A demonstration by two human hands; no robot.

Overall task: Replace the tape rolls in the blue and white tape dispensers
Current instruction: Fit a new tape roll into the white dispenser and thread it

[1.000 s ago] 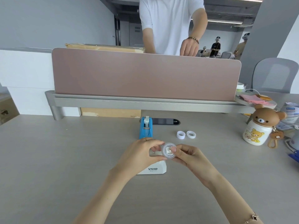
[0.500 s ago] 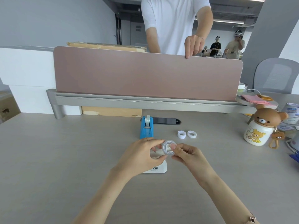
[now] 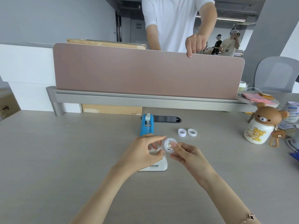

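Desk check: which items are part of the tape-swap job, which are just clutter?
In the job:
- tape roll, held by left hand and right hand
- white dispenser, under the hands
- blue dispenser, roll loaded
- two white rings, probably spent cores

Lying about:
- bear jar
- keychain
- pink cloth
- cardboard box

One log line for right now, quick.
right hand: pinching tape roll | left hand: fingers at roll | white dispenser: beneath hands | blue dispenser: loaded
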